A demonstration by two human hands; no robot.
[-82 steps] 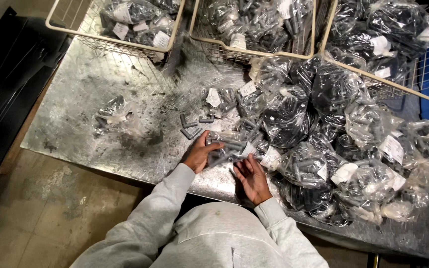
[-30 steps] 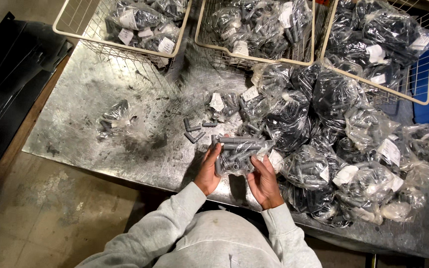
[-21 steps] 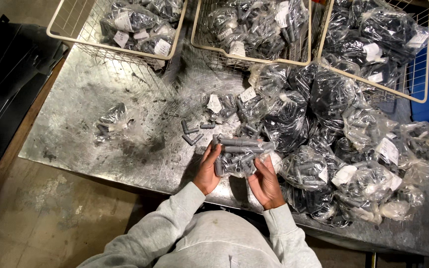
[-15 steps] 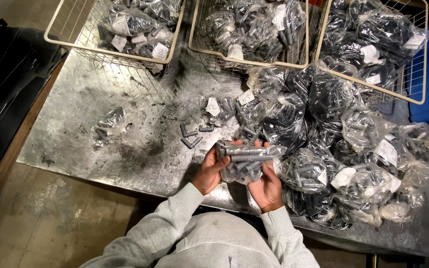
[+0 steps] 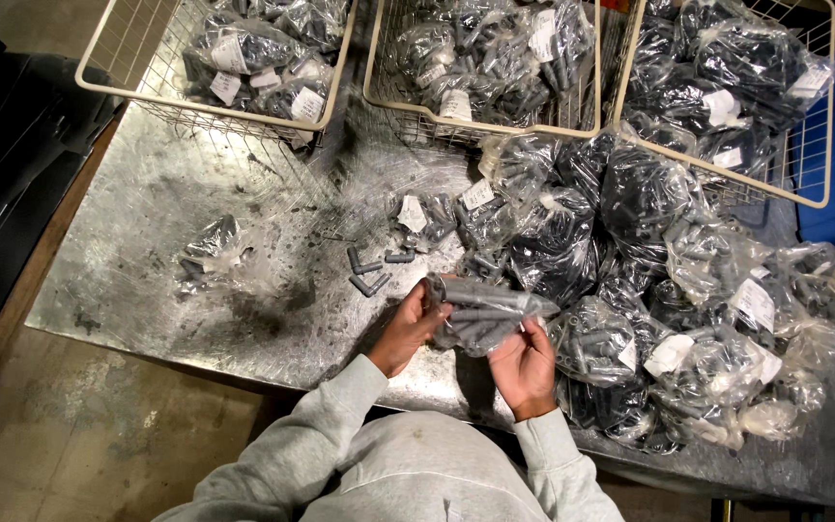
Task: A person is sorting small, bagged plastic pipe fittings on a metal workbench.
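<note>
Baskets (image 5: 99, 92) of white wire line the far edge of the metal table (image 5: 147, 300); a lone small bag (image 5: 210, 261) lies at left, loose grey pieces (image 5: 369, 275) nearer centre. Left hand (image 5: 406, 329) and right hand (image 5: 524, 367) both grip a clear bag of grey parts (image 5: 480, 314) between them, at the near edge. Filled bags (image 5: 688, 319) heap at right.

Bare galvanised metal desk (image 5: 147, 242) lies open left of the hands. Heaped clear plastic bags of grey parts (image 5: 669, 290) crowd the right; three cream wire baskets (image 5: 345, 58) wall the far edge.
</note>
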